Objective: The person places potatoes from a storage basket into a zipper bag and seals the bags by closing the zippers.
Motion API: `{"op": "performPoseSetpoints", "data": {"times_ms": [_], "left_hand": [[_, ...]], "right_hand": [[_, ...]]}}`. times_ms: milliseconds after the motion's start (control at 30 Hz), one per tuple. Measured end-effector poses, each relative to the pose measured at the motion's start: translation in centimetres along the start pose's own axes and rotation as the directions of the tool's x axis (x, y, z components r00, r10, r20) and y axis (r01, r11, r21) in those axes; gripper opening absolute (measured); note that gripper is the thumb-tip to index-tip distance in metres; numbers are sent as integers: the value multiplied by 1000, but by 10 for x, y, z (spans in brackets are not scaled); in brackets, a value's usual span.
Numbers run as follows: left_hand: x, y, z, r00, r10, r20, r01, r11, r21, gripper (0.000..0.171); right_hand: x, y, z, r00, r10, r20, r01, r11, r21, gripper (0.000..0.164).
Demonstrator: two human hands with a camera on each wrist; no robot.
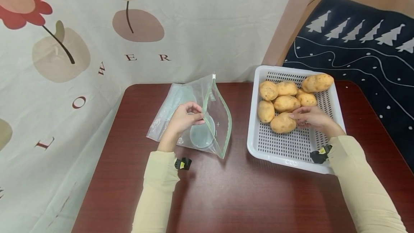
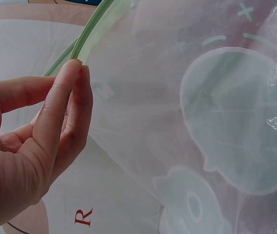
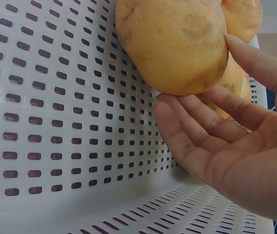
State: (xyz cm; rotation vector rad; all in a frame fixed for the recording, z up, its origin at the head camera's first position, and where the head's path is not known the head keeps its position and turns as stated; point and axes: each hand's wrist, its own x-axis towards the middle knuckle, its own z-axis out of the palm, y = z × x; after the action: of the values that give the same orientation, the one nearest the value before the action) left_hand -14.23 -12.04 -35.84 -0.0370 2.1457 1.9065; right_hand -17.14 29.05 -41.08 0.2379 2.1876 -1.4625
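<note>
A clear zip-top bag (image 1: 174,107) with a green-edged opening and pale printed shapes lies on the table at centre-left, its mouth spread apart. My left hand (image 1: 186,118) pinches one edge of that mouth; in the left wrist view the fingertips (image 2: 75,68) meet at the green strip. In the white basket (image 1: 278,158), my right hand (image 1: 312,118) holds the right end of the nearest potato (image 1: 283,123). The right wrist view shows the thumb against the side of this potato (image 3: 177,48) and the other fingers low around it, partly hidden.
Several other potatoes (image 1: 286,103) sit close together in the basket, one (image 1: 318,82) up against its far right corner. The dark red table (image 1: 220,193) extends in front. A printed cloth (image 1: 207,28) hangs behind, and dark fabric with white trees (image 1: 359,56) is at the right.
</note>
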Motion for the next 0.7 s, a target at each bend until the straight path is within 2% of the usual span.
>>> {"op": "performPoseSetpoints", "data": {"times_ms": [133, 267, 533, 700], "left_hand": [[0, 0, 0, 1000, -5, -4, 5, 1000, 11, 10], [-1, 1, 0, 1000, -3, -3, 3, 1000, 13, 10], [-1, 1, 0, 1000, -13, 6, 13, 1000, -2, 10], [1, -1, 1, 1000, -15, 14, 15, 1000, -4, 10]], "right_hand": [[-1, 0, -1, 1000, -14, -2, 14, 998, -60, 53], [-2, 0, -4, 999, -35, -10, 33, 995, -97, 52], [-5, -5, -9, 998, -59, -16, 58, 996, -69, 40], [-8, -11, -11, 997, -72, -28, 69, 993, -91, 50]]}}
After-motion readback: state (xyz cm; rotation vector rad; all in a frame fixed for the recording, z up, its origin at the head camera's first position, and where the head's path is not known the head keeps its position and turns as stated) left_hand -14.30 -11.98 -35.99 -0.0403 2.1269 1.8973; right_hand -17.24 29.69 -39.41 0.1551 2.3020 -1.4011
